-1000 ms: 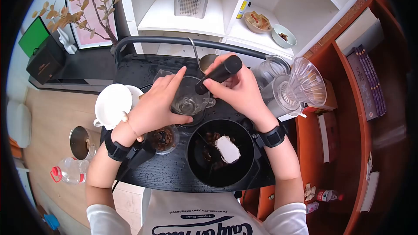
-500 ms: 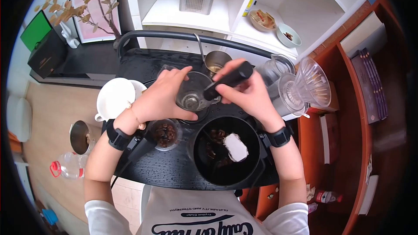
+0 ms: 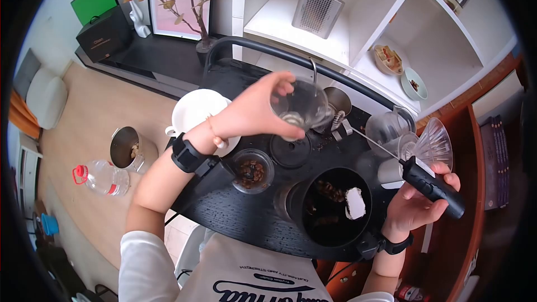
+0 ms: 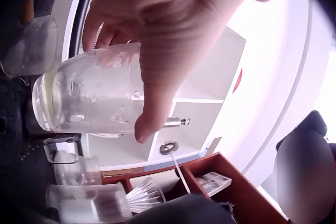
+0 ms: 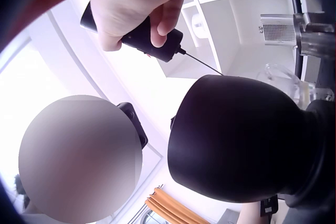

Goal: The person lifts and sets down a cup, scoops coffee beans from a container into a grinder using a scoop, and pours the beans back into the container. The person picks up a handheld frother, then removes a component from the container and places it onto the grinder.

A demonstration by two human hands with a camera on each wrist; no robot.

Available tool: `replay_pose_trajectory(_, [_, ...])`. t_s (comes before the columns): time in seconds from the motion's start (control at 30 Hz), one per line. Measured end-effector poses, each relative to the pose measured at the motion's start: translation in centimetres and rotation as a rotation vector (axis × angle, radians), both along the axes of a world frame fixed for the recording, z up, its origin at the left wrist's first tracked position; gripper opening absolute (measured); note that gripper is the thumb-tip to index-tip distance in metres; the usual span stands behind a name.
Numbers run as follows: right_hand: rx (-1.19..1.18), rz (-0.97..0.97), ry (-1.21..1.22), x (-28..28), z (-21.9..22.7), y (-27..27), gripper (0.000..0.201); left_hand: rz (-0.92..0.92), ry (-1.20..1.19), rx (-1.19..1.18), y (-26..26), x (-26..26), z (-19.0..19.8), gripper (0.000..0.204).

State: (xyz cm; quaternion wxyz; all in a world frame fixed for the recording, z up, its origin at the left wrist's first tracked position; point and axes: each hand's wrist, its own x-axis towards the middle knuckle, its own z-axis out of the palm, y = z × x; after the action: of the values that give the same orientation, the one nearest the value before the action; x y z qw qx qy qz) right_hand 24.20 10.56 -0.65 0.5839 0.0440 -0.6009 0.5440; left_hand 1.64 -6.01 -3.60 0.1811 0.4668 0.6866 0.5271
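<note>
Holding a clear glass cup [image 3: 298, 104] tipped on its side in the left hand [image 3: 251, 113], fingers wrapped round it, lifted off the black counter [image 3: 235, 212] just behind the small round black lid [image 3: 291, 150]. Gripping a black handheld frother [image 3: 432, 186] in the right hand [image 3: 417, 204], off to the right of the big black bowl [image 3: 335, 207], thin wand reaching back toward the cup. Left of that bowl, a little glass dish of dark beans [image 3: 253, 170].
</note>
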Motion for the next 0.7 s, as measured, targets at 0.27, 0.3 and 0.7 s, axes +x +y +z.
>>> replay_pose_trajectory(0.27, [0.035,0.012,0.075,0.1,-0.1,0.3,0.039,0.219,0.013,0.117,-5.6,-2.0,6.3,0.085])
replay_pose_trajectory(0.3, [0.034,0.022,0.066,0.2,-0.3,0.5,0.038,0.245,0.108,0.084,-6.5,-2.3,6.5,0.087])
replay_pose_trajectory(0.7, [-0.052,-0.056,-0.022,0.5,-1.4,0.5,0.048,0.477,0.921,-0.371,-11.9,-2.8,4.4,0.082])
